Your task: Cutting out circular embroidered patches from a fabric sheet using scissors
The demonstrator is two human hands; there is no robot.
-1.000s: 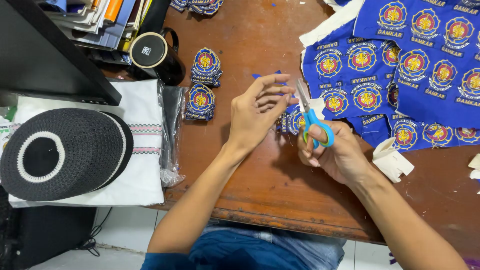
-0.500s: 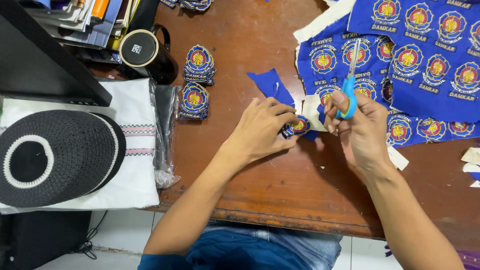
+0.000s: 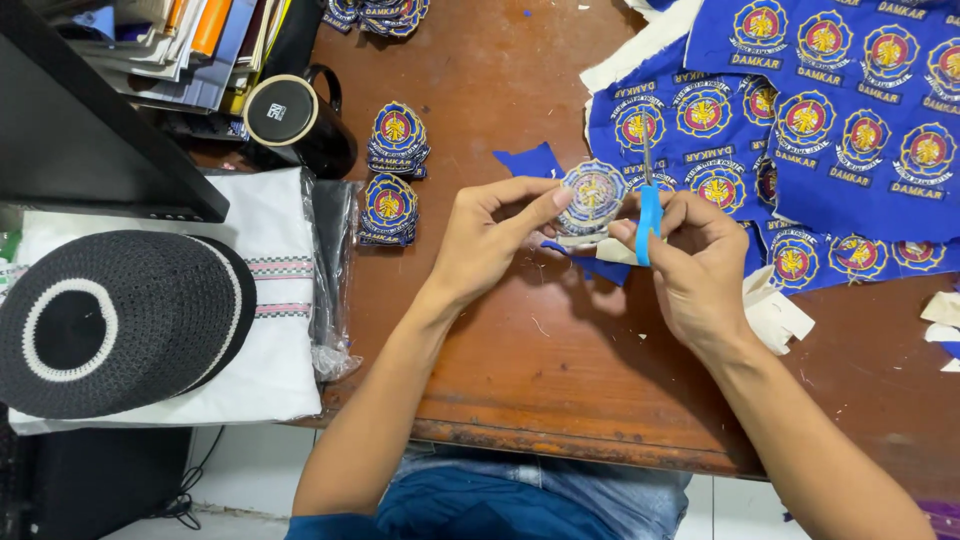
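Our left hand [image 3: 490, 245] pinches the round patch [image 3: 592, 198] by its edge; it looks light and floppy; our right hand [image 3: 700, 260] grips blue scissors [image 3: 648, 205], closed around the handles.

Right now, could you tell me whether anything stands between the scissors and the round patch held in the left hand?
Nothing visible does. The left hand holds the round patch by its edge, and the blue-handled scissors in the right hand meet its right side directly.

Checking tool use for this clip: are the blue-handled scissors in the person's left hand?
No, the blue-handled scissors sit in the right hand, while the left hand holds a round embroidered patch.
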